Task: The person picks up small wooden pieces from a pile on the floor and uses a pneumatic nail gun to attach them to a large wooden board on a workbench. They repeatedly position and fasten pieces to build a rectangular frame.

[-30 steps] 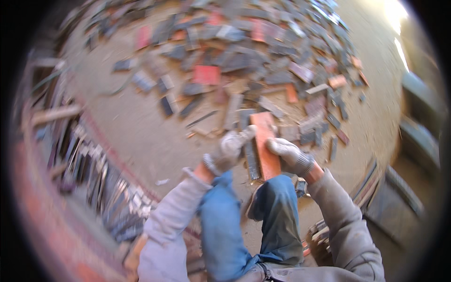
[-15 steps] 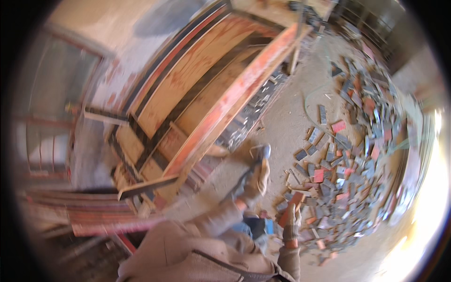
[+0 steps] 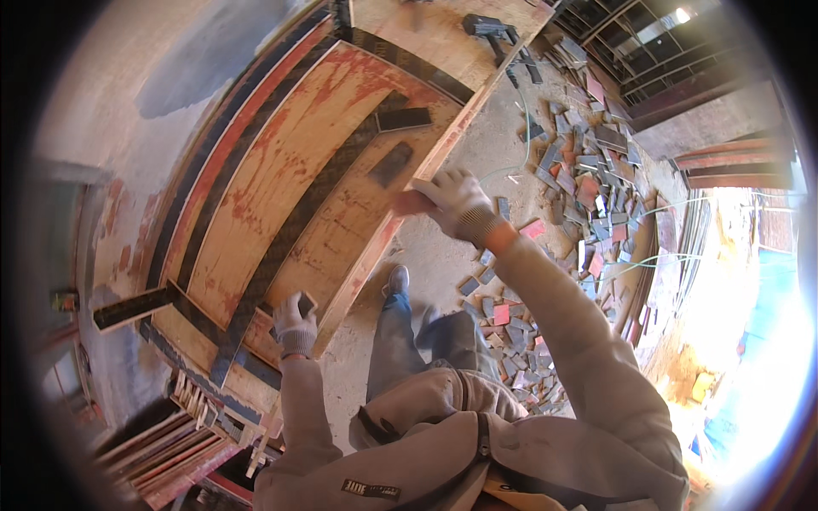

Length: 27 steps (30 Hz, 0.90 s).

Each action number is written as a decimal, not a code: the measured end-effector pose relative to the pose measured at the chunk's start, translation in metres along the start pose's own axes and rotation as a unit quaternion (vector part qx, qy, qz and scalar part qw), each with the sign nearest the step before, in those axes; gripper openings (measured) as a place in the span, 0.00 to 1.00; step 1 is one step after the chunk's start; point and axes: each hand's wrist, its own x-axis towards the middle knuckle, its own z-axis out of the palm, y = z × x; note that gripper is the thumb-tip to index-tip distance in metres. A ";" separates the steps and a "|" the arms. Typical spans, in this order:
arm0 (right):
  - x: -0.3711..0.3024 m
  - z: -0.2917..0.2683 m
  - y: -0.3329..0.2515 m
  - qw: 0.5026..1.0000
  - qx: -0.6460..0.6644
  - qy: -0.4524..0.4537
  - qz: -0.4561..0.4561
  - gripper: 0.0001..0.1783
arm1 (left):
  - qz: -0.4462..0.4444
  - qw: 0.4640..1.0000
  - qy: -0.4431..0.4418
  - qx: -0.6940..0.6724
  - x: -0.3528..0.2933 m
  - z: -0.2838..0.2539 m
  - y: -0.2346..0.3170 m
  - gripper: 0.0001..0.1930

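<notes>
My right hand (image 3: 460,203), in a light knitted glove, grips a reddish-brown wood block (image 3: 412,203) over the near rim of a plywood bench (image 3: 290,247). Closed around a small dark wood block (image 3: 308,302), my gloved left hand (image 3: 294,327) is over the bench's lower corner. A dark block (image 3: 404,119) and a dark flat patch or piece (image 3: 392,163) are on the bench top beyond my right hand. Long dark strips (image 3: 315,192) run along the board, which has red stains.
Many loose wood offcuts (image 3: 588,196) cover the floor to the right, with a thin green hose (image 3: 527,128) beside them. A black power tool (image 3: 492,30) rests at the bench's far end. Stacked boards (image 3: 175,460) stand at lower left; a dark strip (image 3: 132,308) juts out at left.
I have turned toward the bench. Both hands, each with a block, have moved from beside the floor pile to the bench, the right one now reaching over its rim.
</notes>
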 end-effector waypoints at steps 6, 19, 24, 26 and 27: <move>0.091 0.013 0.029 0.998 0.012 -0.043 -0.044 0.24 | -0.214 0.969 -0.123 -0.003 -0.001 0.013 -0.003 0.29; -0.037 0.048 0.181 0.885 0.409 -0.111 0.193 0.24 | -0.275 0.947 0.141 0.082 0.008 0.036 0.070 0.26; -0.189 0.075 0.205 0.841 0.325 -0.200 0.383 0.24 | -0.065 0.971 0.231 -0.010 0.053 0.067 0.193 0.23; -0.251 0.077 0.201 0.768 0.199 -0.352 0.497 0.24 | 0.002 0.976 0.202 -0.083 0.081 0.082 0.246 0.22; -0.290 0.072 0.193 0.772 0.227 -0.317 0.502 0.24 | 0.041 0.972 0.187 -0.135 0.090 0.089 0.274 0.21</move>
